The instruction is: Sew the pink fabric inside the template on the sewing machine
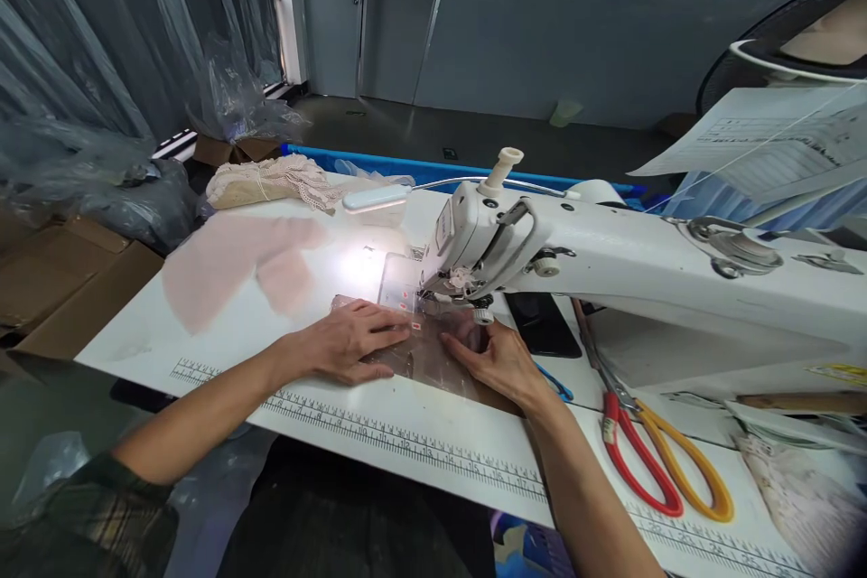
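Observation:
A white sewing machine [467, 235] stands over the table, its lamp lighting the needle area. Thin, sheer brownish fabric [433, 366] lies under and in front of the presser foot. My left hand [356, 339] rests flat on the fabric's left part, fingers stretched toward the foot. To the right of the needle, my right hand [498, 361] has thumb and fingers around the fabric's edge; the fingertips are partly hidden below the machine head, so I cannot tell how firmly they close. Pale pink sheer pieces [223, 266] are spread on the table's left.
Red-and-yellow-handled scissors [650, 452] and a dark phone [544, 325] lie right of my right hand. A bundle of lace [271, 181] sits at the back left. A printed ruler [406, 442] runs along the front edge. Cardboard boxes [88, 289] stand at left.

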The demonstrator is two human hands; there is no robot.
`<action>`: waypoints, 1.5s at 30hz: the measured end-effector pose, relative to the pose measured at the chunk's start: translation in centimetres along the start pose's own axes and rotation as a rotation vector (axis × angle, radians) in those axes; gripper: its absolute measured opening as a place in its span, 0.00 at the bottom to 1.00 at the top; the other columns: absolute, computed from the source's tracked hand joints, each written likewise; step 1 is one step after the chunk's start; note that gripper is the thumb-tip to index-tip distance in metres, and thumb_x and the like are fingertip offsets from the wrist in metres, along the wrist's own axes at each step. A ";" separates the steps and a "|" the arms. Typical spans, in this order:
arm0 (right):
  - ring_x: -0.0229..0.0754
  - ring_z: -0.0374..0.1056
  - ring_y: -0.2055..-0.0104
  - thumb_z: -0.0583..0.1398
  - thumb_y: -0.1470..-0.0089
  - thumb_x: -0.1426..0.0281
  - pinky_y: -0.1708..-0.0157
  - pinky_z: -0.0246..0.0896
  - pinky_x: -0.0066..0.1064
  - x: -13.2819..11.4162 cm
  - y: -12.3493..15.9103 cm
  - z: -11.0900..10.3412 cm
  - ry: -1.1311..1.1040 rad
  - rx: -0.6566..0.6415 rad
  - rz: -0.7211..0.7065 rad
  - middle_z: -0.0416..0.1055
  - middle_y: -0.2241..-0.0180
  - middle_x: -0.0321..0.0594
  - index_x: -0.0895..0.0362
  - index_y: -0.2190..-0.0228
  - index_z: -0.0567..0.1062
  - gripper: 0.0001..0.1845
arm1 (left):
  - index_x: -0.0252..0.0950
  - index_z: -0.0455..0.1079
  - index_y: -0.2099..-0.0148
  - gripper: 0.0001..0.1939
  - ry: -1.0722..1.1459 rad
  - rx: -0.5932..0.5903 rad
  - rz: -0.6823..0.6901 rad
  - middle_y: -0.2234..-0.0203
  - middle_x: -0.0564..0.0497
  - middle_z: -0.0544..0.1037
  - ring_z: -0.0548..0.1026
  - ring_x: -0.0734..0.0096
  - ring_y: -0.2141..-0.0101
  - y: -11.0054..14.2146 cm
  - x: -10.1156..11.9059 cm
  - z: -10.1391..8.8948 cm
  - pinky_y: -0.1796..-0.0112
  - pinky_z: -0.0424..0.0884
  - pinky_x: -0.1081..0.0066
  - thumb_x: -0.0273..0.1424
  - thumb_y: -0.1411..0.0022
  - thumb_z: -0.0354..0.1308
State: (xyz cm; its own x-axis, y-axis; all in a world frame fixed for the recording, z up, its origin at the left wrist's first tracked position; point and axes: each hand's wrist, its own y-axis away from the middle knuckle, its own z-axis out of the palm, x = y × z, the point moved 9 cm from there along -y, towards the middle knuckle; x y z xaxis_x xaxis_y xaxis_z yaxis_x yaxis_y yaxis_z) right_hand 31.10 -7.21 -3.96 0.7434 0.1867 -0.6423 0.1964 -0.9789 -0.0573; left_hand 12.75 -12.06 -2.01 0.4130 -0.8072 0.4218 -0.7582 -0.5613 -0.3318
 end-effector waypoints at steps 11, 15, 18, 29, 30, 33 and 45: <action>0.42 0.70 0.68 0.67 0.56 0.51 0.68 0.67 0.32 -4.4 0.5 5.1 -0.728 -0.253 0.186 0.72 0.72 0.38 0.55 0.66 0.73 0.23 | 0.29 0.67 0.44 0.40 0.907 -0.044 -0.607 0.65 0.42 0.76 0.77 0.64 0.69 1.5 -2.8 -0.4 0.72 0.73 0.70 0.61 0.39 0.44; 0.45 0.73 0.59 0.65 0.52 0.49 0.59 0.69 0.36 -7.3 0.0 5.8 -0.887 -0.328 0.148 0.75 0.62 0.43 0.55 0.55 0.72 0.29 | 0.32 0.53 0.34 0.45 0.980 -0.124 -0.728 0.62 0.43 0.75 0.77 0.66 0.69 2.6 -3.4 0.3 0.69 0.73 0.69 0.60 0.41 0.50; 0.46 0.74 0.60 0.60 0.45 0.52 0.59 0.70 0.37 -6.6 -0.3 4.6 -0.642 -0.256 0.037 0.76 0.63 0.43 0.56 0.56 0.73 0.23 | 0.32 0.46 0.31 0.50 0.778 -0.102 -0.810 0.60 0.43 0.76 0.78 0.65 0.66 3.2 -4.5 -0.2 0.69 0.72 0.72 0.47 0.47 0.65; 0.50 0.67 0.57 0.52 0.39 0.73 0.58 0.71 0.44 -6.9 2.8 4.1 0.262 -0.035 -0.609 0.66 0.58 0.51 0.57 0.50 0.73 0.18 | 0.33 0.59 0.37 0.36 0.479 0.123 -0.878 0.78 0.55 0.74 0.73 0.70 0.78 3.2 -6.1 -1.4 0.79 0.63 0.75 0.40 0.45 0.63; 0.50 0.67 0.57 0.52 0.39 0.72 0.58 0.71 0.45 -6.8 2.6 4.1 0.280 -0.016 -0.602 0.66 0.58 0.51 0.57 0.50 0.73 0.18 | 0.33 0.59 0.37 0.36 0.467 0.105 -0.854 0.77 0.55 0.74 0.73 0.70 0.78 3.2 -6.0 -1.3 0.78 0.64 0.75 0.40 0.45 0.64; 0.49 0.68 0.59 0.51 0.38 0.71 0.59 0.72 0.43 -6.4 1.9 3.9 0.292 -0.014 -0.587 0.66 0.58 0.51 0.56 0.49 0.72 0.18 | 0.33 0.61 0.39 0.32 0.462 0.069 -0.804 0.77 0.55 0.74 0.74 0.70 0.76 3.1 -5.9 -1.0 0.76 0.66 0.75 0.37 0.43 0.61; 0.48 0.67 0.56 0.51 0.37 0.71 0.57 0.71 0.44 -5.2 2.4 3.5 0.182 0.004 -0.619 0.68 0.56 0.48 0.53 0.46 0.71 0.20 | 0.33 0.57 0.36 0.42 0.351 0.085 -0.901 0.71 0.53 0.75 0.72 0.70 0.74 3.1 -6.1 -0.8 0.73 0.66 0.71 0.45 0.48 0.65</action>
State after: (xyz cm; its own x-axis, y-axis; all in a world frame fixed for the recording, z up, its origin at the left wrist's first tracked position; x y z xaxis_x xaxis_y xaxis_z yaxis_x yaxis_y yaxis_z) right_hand 25.47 -10.81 -3.38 0.5903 0.7277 -0.3492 0.6214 -0.6858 -0.3788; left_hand 7.43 -8.75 -4.92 0.6367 0.0249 0.7707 -0.1860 -0.9650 0.1848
